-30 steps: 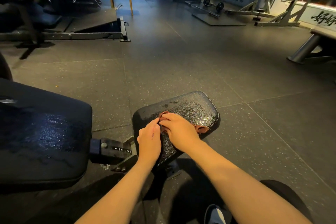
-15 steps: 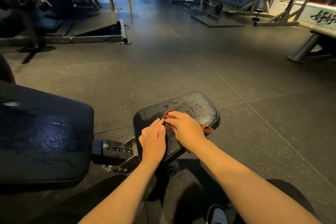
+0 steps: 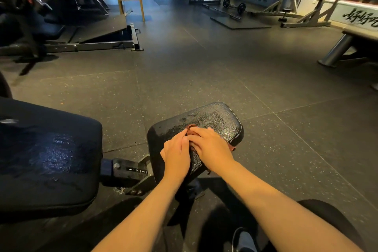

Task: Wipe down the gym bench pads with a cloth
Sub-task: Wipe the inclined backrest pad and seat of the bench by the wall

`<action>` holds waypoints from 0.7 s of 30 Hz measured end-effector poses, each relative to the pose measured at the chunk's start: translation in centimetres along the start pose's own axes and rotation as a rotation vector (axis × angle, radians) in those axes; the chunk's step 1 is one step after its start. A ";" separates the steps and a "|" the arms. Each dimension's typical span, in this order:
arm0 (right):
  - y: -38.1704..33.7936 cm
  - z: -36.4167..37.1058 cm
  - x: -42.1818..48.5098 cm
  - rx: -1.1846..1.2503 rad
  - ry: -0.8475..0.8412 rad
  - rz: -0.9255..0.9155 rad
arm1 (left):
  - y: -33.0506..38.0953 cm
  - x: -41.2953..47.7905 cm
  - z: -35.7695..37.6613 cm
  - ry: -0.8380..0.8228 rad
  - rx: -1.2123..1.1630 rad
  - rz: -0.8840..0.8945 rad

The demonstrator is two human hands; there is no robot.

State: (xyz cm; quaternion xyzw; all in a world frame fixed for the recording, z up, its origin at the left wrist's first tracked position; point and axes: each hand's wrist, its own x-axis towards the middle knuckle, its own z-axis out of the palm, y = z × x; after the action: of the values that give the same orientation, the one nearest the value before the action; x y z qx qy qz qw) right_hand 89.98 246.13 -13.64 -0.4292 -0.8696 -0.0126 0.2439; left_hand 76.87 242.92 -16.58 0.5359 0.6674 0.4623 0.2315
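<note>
Head view looks down on the small seat pad (image 3: 216, 118) of a gym bench, where a reddish-brown cloth (image 3: 190, 127) lies almost hidden under both hands. The right hand (image 3: 210, 145) is spread flat over it, palm down. That probably bunches the cloth into a wad and puts weight behind the wipe. The left hand (image 3: 177, 153) lies close alongside with its fingertips at the cloth's edge, likely to steady it. Whether they pinch the cloth or only pin it, I cannot tell. The pad's pebbled black skin shows wet speckles beyond the fingers. The larger back pad (image 3: 51, 149) to the left glistens with droplets too, joined by a numbered adjuster bracket (image 3: 133, 170). Around the bench are a dark rubber-tile floor (image 3: 204, 71), a wooden chair (image 3: 131, 0), a barbell (image 3: 234, 6) and machine frames.
</note>
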 end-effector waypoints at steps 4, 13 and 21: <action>4.7 -1.7 0.3 -0.085 0.185 0.282 | 1.4 0.2 0.8 -0.017 0.068 0.034; 4.0 -1.2 -2.4 0.013 0.187 0.176 | 3.9 0.5 4.0 -0.081 0.045 0.132; 6.4 -4.2 0.2 0.380 0.319 0.656 | 4.9 -0.2 4.5 -0.119 0.219 0.123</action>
State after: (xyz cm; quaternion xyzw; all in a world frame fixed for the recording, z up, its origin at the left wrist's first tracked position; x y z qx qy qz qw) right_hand 96.42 249.31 -11.05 -0.6237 -0.6247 0.1605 0.4416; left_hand 83.03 244.39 -14.43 0.6244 0.6649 0.3674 0.1818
